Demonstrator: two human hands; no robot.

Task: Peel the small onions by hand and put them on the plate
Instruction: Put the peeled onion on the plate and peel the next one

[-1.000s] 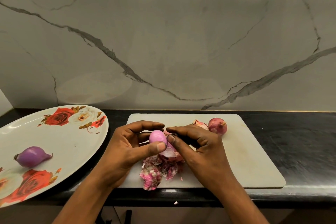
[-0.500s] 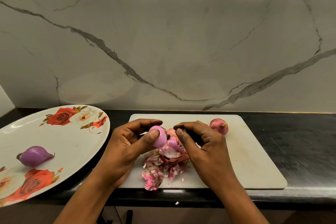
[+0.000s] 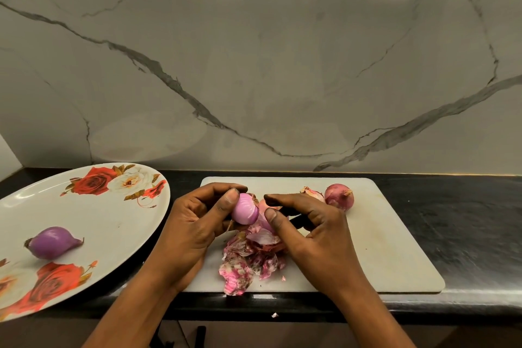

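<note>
Peeled onion [image 3: 52,242] lies alone on the plate [image 3: 113,220]; left hand [image 3: 192,230] grips second onion [image 3: 245,212], right hand [image 3: 319,234] unclear.

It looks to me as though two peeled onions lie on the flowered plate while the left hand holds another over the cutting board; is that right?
Not quite: the head view shows only one peeled onion on the flowered plate, not two. The left hand does hold a second onion over the cutting board.
</note>
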